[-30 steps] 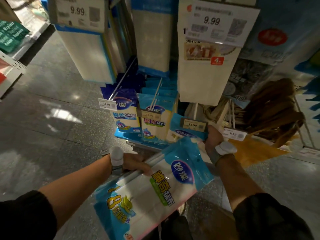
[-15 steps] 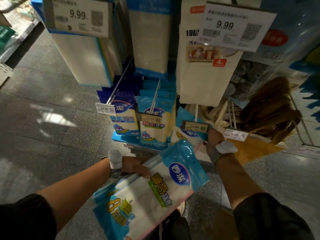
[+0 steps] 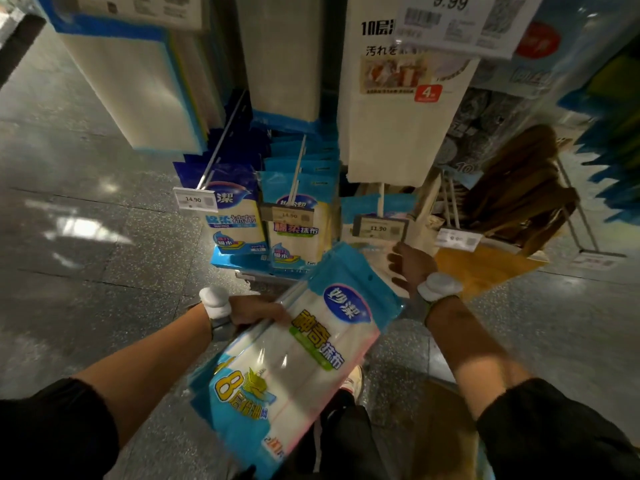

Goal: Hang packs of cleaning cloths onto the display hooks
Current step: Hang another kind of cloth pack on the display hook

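Blue-and-white pack of cleaning cloths (image 3: 294, 362) lies tilted at lower centre; display hooks (image 3: 296, 174) above carry similar packs.

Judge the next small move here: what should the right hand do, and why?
Probably move the right hand over to pinch one pack from the stack the left hand holds. The right hand looks empty beside the 11.90 hook, where similar blue packs hang, so another pack seems due.

L hand (image 3: 256, 308) gripping, R hand (image 3: 412, 265) stretched fwd.
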Motion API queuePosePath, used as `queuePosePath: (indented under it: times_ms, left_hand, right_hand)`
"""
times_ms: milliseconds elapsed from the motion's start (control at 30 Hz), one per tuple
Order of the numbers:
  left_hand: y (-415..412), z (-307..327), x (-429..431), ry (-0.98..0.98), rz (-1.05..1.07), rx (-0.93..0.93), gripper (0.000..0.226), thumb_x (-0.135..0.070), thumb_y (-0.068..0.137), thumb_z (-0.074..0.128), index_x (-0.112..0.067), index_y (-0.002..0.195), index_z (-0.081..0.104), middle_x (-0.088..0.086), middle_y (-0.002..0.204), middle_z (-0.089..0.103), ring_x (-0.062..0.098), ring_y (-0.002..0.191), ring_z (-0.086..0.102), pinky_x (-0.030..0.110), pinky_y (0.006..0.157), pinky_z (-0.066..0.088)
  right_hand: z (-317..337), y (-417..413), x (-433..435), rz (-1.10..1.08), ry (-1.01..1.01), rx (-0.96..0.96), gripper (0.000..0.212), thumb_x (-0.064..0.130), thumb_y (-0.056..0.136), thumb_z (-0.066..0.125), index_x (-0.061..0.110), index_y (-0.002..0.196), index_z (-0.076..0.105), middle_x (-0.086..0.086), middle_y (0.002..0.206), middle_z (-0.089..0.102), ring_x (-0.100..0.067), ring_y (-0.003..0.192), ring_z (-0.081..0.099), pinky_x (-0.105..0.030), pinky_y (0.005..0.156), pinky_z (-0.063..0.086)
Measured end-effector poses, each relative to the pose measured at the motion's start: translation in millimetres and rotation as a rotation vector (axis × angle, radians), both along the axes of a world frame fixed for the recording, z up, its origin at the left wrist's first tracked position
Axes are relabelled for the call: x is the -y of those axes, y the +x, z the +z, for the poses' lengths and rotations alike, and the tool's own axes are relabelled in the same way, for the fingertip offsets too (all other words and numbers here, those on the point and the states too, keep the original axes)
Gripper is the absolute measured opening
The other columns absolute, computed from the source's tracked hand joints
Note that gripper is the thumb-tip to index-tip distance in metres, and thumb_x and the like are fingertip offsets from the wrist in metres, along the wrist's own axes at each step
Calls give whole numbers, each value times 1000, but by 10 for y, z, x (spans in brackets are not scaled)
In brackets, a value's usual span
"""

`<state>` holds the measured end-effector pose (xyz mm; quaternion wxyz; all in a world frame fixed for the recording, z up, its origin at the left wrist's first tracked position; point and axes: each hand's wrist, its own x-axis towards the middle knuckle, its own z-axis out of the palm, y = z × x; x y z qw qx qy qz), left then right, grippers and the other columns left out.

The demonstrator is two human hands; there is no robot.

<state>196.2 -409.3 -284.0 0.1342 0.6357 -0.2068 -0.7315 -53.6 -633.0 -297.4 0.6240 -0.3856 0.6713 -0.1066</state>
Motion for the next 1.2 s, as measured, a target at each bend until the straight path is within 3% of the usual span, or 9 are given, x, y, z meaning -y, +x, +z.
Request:
queuePosePath:
  times_ms: [133,233,333,533,800,900,1000,1067,1200]
  left_hand:
    - [-179,-155,-76,46,136,-111,90,-40,34,96,-2,110,70,21,102,76,29,79,74,39,78,61]
    - [-274,-190,-89,58,176,-154,99,-42,31,101,-2,116,68,26,113,72,31,84,74,39,78,61]
    - [-460,-211,-132,55,173,-183,102,-45,24,102,-4,112,71,23,108,74,30,82,74,40,80,61]
    - [-780,-154,-174,37,238,-284,74,-46,12,100,-13,77,84,14,84,78,24,67,75,30,63,61]
    - [-1096,29,-372,-63,413,-303,65,-42,47,97,-9,99,78,23,112,74,33,85,75,41,77,63]
    - [-1110,8,-415,-96,416,-315,71,-41,29,102,-15,92,83,18,102,77,30,80,77,38,66,63]
    - [-1075,-75,-422,-62,427,-230,54,-28,64,80,-9,114,72,20,102,77,32,80,76,41,73,63]
    - [-1009,-161,-436,-36,411,-186,63,-24,67,77,-4,126,65,24,114,73,36,89,74,45,86,60]
    - [-849,-349,-480,-24,295,-130,100,-33,41,100,-1,128,64,28,126,67,46,114,65,52,101,53]
  right_hand:
    - [91,-295,-230,296,-290,-239,43,50,95,55,12,83,70,-13,89,68,-30,82,59,-48,81,51]
    - [117,-486,-404,293,-286,-224,58,57,82,69,17,50,41,-4,53,39,-21,55,37,-40,57,34]
    - [181,-659,-564,269,-155,-205,57,69,61,77,15,57,57,-7,55,53,-24,54,52,-45,53,51]
    - [165,-815,-679,67,33,-15,34,37,81,82,9,91,66,-12,89,69,-23,72,64,-43,75,60]
    - [134,-1092,-744,17,-85,73,50,52,75,74,13,107,72,-10,99,78,-34,91,74,-57,86,59]
    - [302,-1063,-735,-74,-94,145,23,30,94,67,11,105,69,-14,107,74,-33,97,71,-53,94,56]
    - [389,-1092,-638,-209,-61,225,14,29,98,60,18,95,68,-12,95,75,-30,80,71,-49,79,60]
    - [433,-1164,-517,-280,-56,264,19,32,97,60,16,103,69,-8,93,77,-26,72,74,-41,64,61]
    - [510,-1338,-226,-280,-155,255,28,33,91,67,12,108,72,-10,107,77,-26,87,76,-41,76,60]
